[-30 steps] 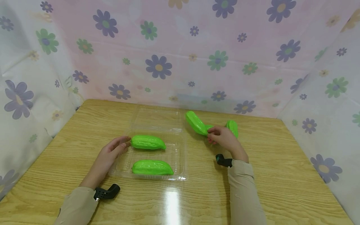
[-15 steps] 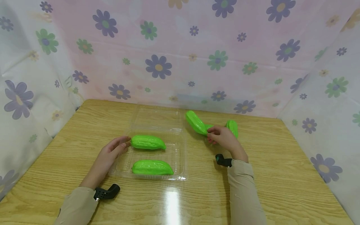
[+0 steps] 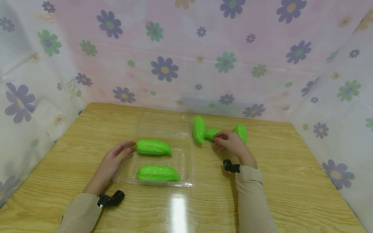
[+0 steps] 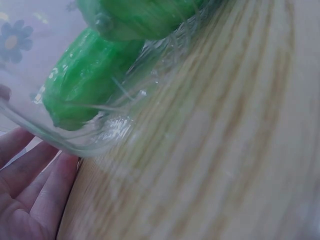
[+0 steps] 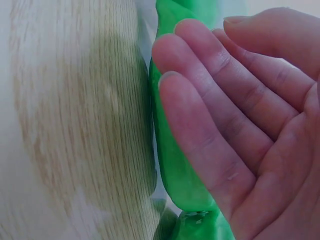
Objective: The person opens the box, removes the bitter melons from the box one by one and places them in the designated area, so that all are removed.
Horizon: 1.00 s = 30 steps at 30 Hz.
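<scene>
Two green bumpy melons, shaped like bitter gourds, lie in an open clear plastic box: an upper bitter gourd [image 3: 153, 147] and a lower one [image 3: 158, 173]. My left hand [image 3: 118, 155] rests at the box's left edge, fingers extended against its wall [image 4: 85, 150]. Right of the box, my right hand [image 3: 231, 142] hovers with fingers loosely bent and nothing held. Its fingertips are in front of a middle bitter gourd [image 3: 211, 134]; contact cannot be told. Another gourd [image 3: 199, 129] lies left of that one, and a third [image 3: 241, 133] behind the hand.
The box's clear lid [image 3: 164, 121] lies folded back toward the flowered curtain [image 3: 186, 81]. Everything stands on a wood-grain table [image 3: 291, 181]. Both wrists carry black camera mounts [image 3: 111, 198].
The gourd left of my right hand has swung its near end leftward, away from my fingertips, uncovering more of the middle gourd. Both hands have stayed in place.
</scene>
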Each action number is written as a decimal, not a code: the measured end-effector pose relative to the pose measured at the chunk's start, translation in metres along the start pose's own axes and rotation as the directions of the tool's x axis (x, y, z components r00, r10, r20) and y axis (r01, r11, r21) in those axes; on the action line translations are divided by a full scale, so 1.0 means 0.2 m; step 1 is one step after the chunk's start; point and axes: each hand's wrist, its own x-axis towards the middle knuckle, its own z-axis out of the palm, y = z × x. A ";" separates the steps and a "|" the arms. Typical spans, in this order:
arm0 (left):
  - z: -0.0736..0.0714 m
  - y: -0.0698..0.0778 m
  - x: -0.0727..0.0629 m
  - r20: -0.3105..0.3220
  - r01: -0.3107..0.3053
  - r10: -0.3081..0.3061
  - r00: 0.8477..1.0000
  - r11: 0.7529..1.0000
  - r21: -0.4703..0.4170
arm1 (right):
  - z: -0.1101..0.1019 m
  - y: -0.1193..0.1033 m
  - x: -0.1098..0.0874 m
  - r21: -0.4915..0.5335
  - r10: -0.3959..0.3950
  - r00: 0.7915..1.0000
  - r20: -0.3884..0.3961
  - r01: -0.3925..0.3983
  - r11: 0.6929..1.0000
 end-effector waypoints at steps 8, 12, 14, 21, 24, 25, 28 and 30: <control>0.00 0.00 0.00 0.002 0.003 -0.003 1.000 1.000 -0.002 | 0.00 0.01 0.00 0.001 -0.006 1.000 -0.002 0.006 1.000; 0.00 0.00 0.00 0.003 0.002 -0.002 1.000 1.000 -0.006 | 0.00 0.01 0.00 0.003 -0.005 1.000 -0.003 0.005 1.000; 0.00 0.00 0.00 0.002 0.002 -0.002 1.000 1.000 -0.003 | 0.00 0.01 0.00 0.007 -0.003 1.000 -0.003 0.003 1.000; 0.00 0.00 0.00 0.001 0.007 -0.007 1.000 1.000 0.000 | 0.00 0.01 0.00 0.011 -0.006 1.000 -0.002 0.006 1.000; 0.00 0.00 0.00 0.003 0.005 -0.005 1.000 1.000 0.003 | 0.00 0.01 0.00 0.014 -0.008 1.000 -0.004 0.008 1.000; 0.00 0.00 0.00 0.003 0.004 -0.004 1.000 1.000 0.004 | 0.00 0.00 0.00 0.015 -0.006 1.000 -0.005 0.006 1.000; 0.00 0.00 0.00 0.002 0.002 -0.002 1.000 1.000 0.007 | 0.00 0.00 -0.01 0.020 -0.006 1.000 -0.003 0.006 1.000; 0.00 0.00 0.00 0.002 0.002 -0.002 1.000 1.000 0.004 | 0.00 0.00 -0.01 0.020 -0.008 1.000 -0.001 0.008 1.000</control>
